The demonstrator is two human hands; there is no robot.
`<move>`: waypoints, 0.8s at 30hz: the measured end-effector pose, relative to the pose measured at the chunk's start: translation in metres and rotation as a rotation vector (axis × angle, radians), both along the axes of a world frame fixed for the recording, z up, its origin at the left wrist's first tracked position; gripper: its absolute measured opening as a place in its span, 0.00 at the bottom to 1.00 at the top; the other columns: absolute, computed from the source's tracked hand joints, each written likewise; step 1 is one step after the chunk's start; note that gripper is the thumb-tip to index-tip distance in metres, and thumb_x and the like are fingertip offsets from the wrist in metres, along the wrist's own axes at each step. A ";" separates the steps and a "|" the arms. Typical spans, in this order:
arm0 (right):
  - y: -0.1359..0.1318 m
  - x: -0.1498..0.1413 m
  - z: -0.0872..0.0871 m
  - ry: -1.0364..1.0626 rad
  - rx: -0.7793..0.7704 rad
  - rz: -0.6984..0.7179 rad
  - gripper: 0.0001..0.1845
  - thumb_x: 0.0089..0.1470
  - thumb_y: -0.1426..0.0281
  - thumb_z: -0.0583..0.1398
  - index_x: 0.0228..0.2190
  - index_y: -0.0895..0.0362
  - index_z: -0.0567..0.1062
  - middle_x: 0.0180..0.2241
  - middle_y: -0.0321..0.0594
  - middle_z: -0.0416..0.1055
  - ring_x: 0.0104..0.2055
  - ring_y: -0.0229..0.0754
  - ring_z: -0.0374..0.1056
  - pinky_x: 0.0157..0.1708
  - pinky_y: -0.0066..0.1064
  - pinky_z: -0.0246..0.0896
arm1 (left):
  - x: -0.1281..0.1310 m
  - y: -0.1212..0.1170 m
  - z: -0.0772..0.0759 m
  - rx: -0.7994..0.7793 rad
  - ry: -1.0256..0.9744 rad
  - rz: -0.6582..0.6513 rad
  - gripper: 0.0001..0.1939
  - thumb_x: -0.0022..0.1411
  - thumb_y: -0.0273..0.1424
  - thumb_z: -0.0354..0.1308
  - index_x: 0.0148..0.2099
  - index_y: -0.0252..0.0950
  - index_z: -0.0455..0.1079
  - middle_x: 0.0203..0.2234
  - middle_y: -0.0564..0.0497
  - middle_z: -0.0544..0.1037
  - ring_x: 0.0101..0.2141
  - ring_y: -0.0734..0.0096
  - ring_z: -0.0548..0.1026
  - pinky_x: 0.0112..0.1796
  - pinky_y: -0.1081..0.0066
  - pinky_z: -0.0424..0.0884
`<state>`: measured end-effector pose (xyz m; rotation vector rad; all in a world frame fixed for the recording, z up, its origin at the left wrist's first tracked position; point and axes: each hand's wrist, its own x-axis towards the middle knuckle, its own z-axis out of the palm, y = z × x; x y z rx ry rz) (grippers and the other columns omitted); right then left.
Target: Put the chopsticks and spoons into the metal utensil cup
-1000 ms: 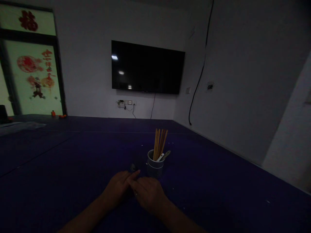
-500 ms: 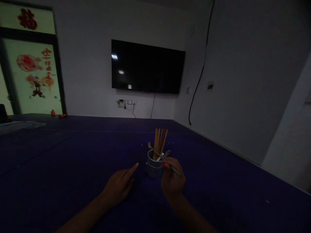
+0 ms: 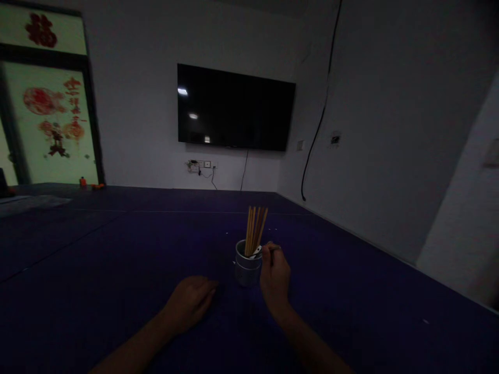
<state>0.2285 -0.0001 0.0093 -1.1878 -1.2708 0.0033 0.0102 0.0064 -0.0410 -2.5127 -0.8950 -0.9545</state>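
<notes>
A grey metal cup (image 3: 247,275) stands upright, holding a bunch of wooden chopsticks (image 3: 255,231) that lean slightly right. Inside its right rim shows a white piece with a dark hole (image 3: 258,250). At that rim is my right hand (image 3: 275,275), its thumb and fingers pinched around a thin metal spoon (image 3: 277,248). The spoon lies nearly level, one end sticking out to the right of my fingers; its other end reaches toward the cup and is hard to see. Left of the cup, apart from it, my left hand (image 3: 192,301) rests low with loosely curled fingers, nothing visible in them.
The cup stands on a wide dark blue surface (image 3: 156,244) with small white specks. Behind it, a black television (image 3: 236,106) hangs on the wall above sockets and cables. A glass door with red decorations (image 3: 54,124) is at the left, with small orange objects (image 3: 83,182) near its foot.
My right hand has turned and brought the spoon from a slant across the cup to nearly level at the rim. My left index finger, stretched out before, has curled in.
</notes>
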 end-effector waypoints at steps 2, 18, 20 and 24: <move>0.002 0.001 -0.001 -0.028 -0.026 -0.010 0.21 0.60 0.56 0.46 0.29 0.56 0.68 0.25 0.39 0.71 0.26 0.42 0.67 0.27 0.30 0.55 | 0.000 0.001 -0.001 -0.015 0.003 -0.021 0.15 0.66 0.30 0.42 0.42 0.37 0.70 0.28 0.49 0.77 0.30 0.72 0.75 0.33 0.73 0.71; 0.006 -0.001 -0.010 -0.085 -0.179 -0.039 0.24 0.57 0.54 0.48 0.43 0.57 0.73 0.26 0.40 0.74 0.26 0.43 0.70 0.25 0.29 0.54 | -0.001 0.004 -0.004 -0.047 0.004 -0.064 0.17 0.68 0.33 0.40 0.41 0.37 0.71 0.25 0.49 0.75 0.28 0.72 0.74 0.33 0.72 0.70; 0.007 -0.002 -0.011 -0.064 -0.178 -0.054 0.24 0.57 0.55 0.50 0.45 0.57 0.72 0.22 0.36 0.71 0.22 0.41 0.67 0.23 0.28 0.52 | -0.001 0.004 -0.003 -0.049 0.010 -0.063 0.16 0.68 0.32 0.41 0.41 0.37 0.71 0.26 0.49 0.75 0.28 0.72 0.74 0.32 0.72 0.70; 0.009 -0.002 -0.014 0.009 -0.113 -0.090 0.29 0.53 0.54 0.54 0.52 0.58 0.67 0.20 0.32 0.66 0.21 0.39 0.63 0.24 0.29 0.54 | -0.001 0.003 -0.002 -0.037 0.011 -0.051 0.16 0.68 0.32 0.40 0.41 0.37 0.71 0.26 0.49 0.75 0.29 0.71 0.74 0.32 0.72 0.70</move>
